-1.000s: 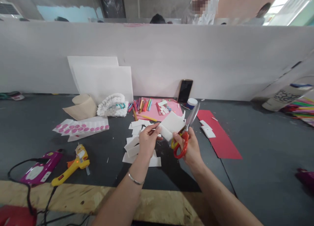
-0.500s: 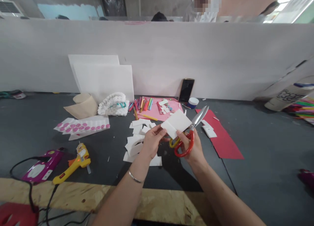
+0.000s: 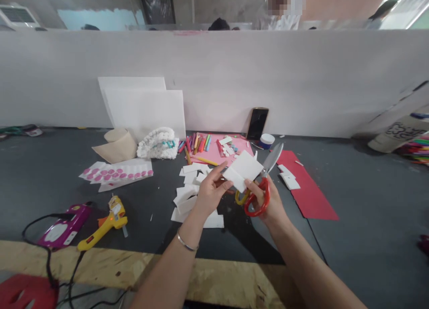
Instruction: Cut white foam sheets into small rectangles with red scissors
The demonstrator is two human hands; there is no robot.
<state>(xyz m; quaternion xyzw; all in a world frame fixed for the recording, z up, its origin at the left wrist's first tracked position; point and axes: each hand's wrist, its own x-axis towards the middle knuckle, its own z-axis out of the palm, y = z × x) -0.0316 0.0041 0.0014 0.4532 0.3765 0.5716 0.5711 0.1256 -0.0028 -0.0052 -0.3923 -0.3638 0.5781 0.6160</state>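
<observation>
My right hand grips a pair of scissors with red and yellow handles, blades pointing up and away. Its thumb also presses on white card pieces, a small one lying over a larger one. At the left edge of the card is my left hand, thumb and fingers spread; whether a fingertip touches the card I cannot tell. Below and left of it lies a loose pile of cut white pieces, partly hidden by my left hand and forearm.
A yellow glue gun and a purple device with cables lie left. Markers rest on pink paper. Behind stand a phone and a round jar. Red sheet lies right, with white pieces.
My left thumb and fingers have come apart and off their pinch on the card's left corner. The right hand keeps the scissors and card. The view has shifted slightly.
</observation>
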